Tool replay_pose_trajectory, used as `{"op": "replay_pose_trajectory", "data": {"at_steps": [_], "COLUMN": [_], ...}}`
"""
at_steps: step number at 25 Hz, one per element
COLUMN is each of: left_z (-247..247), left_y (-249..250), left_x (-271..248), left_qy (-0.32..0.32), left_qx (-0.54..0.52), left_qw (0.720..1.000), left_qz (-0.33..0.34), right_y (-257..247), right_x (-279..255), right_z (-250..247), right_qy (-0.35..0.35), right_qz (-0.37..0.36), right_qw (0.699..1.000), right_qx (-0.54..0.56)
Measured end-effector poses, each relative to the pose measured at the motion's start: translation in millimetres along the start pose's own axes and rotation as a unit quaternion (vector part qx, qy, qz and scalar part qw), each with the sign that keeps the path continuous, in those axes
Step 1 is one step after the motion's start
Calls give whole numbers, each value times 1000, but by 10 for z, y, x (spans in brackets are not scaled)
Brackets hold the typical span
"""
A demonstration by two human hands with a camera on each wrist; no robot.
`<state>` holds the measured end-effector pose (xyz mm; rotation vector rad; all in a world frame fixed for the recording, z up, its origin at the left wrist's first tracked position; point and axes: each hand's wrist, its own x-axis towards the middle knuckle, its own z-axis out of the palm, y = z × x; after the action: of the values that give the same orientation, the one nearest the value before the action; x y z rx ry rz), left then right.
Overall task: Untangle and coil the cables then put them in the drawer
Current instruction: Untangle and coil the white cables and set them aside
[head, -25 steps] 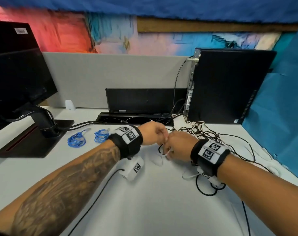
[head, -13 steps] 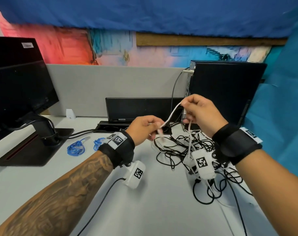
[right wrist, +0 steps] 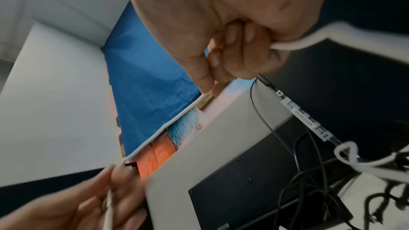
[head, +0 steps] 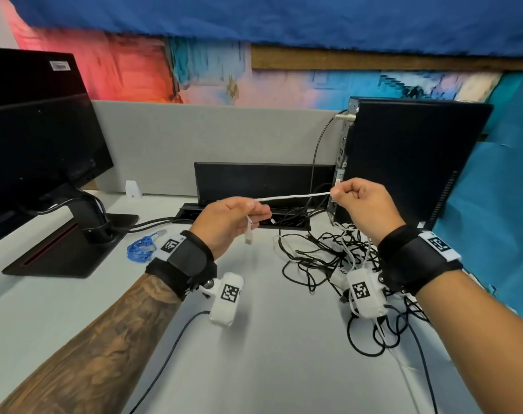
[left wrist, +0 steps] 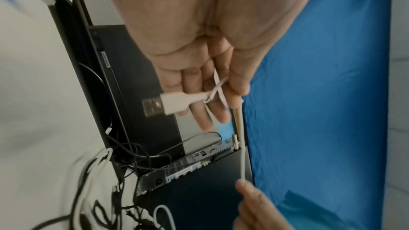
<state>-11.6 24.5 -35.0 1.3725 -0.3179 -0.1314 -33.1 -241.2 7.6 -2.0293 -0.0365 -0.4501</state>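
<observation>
The hands are being drawn apart; the white cable [head: 293, 197] is being pinched taut between left hand [head: 224, 222] and right hand [head: 364, 207], its tail trailing below the right hand into the tangle [head: 323, 258].

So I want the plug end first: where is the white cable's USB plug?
In the head view the USB plug dangles just below the left hand, left of the tangled cables, above the desk.

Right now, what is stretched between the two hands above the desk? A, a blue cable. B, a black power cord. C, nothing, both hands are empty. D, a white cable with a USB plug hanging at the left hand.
D: the left hand and right hand each pinch the white cable, pulled taut between them, and its USB plug hangs by the left fingers.
</observation>
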Motion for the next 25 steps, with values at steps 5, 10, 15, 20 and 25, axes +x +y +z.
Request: {"op": "replay_pose_trajectory", "data": {"at_steps": [5,10,15,20,25], "left_z": [61,371,281,320,394], "left_y": [99,424,282,38,-82], "left_x": [-160,-200,34,-37,-84], "left_qy": [-83,-233,-20,9,21], "left_qx": [84,-180,-196,-168,156], "left_qw": [977,954,980,984,982], "left_qz": [-178,-66,26,60,108], "right_y": [122,245,39,-138,-242], "right_x": [101,-165,-730,-987,-933], "right_z": [87,486,660,455,308], "right_qy": [46,-84,-217,-266,-155], "right_qz": [8,34,-63,-59,-94], "right_qw": [999,996,972,962,983], "right_qx": [10,-23,-63,-29,16]}}
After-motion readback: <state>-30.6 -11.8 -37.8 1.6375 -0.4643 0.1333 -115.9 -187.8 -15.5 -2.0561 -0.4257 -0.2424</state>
